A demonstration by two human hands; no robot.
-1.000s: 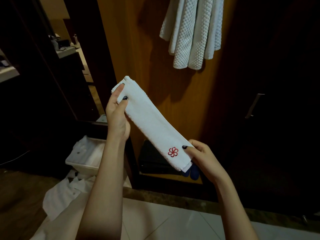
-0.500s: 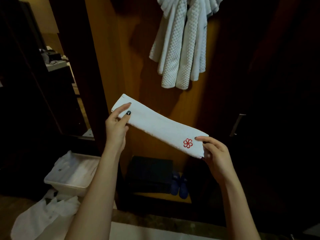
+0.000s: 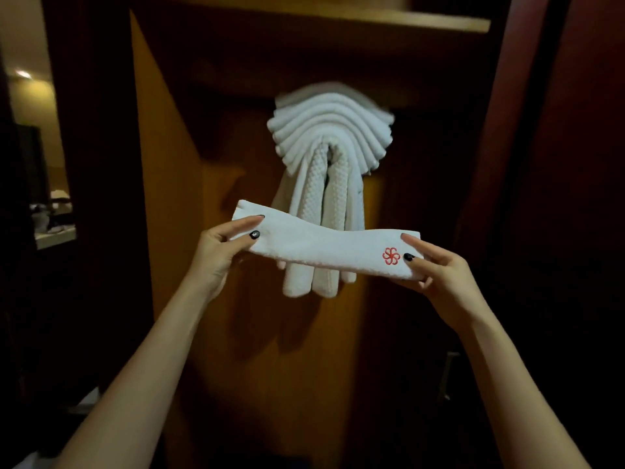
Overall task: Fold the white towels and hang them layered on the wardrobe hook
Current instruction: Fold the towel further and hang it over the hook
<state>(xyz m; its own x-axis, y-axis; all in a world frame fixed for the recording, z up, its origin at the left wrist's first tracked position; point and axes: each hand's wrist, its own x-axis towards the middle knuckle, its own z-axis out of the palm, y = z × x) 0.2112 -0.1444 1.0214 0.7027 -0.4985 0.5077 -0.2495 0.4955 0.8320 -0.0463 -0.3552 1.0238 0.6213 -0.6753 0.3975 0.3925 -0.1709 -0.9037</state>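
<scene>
– Both hands have come up since half a second ago. The folded towel (image 3: 324, 245), tilted then, now lies nearly level.

– How is it held?

– Nearest, the left hand (image 3: 220, 255) pinches the strip's left end, thumb on the near face and fingers behind. The right hand (image 3: 439, 275) pinches the right end the same way, its thumb just beside the red flower emblem (image 3: 391, 255).

– And where is the towel?

– In the air between the hands. It crosses in front of the lower tails of the hung towels (image 3: 331, 130) and sits below their fanned top (the hook is buried under cloth, so I cannot see it).

– So draping comes next?

– I judge so. To do it well, keep the strip taut and level and lift it clear above the crown of the fan. Centre its middle over the hidden hook, then lower both ends together. That way it arches like the layers beneath and does not drag them off.

– Counts?

– Two hands, one towel in hand, one emblem. Farther back, the fan shows about eight ridged layers, though I cannot be sure of that. Waffle-textured tails hang under it, perhaps four. Behind stands one wooden back panel (image 3: 162, 164), and farthest up is one shelf (image 3: 406, 22).
</scene>
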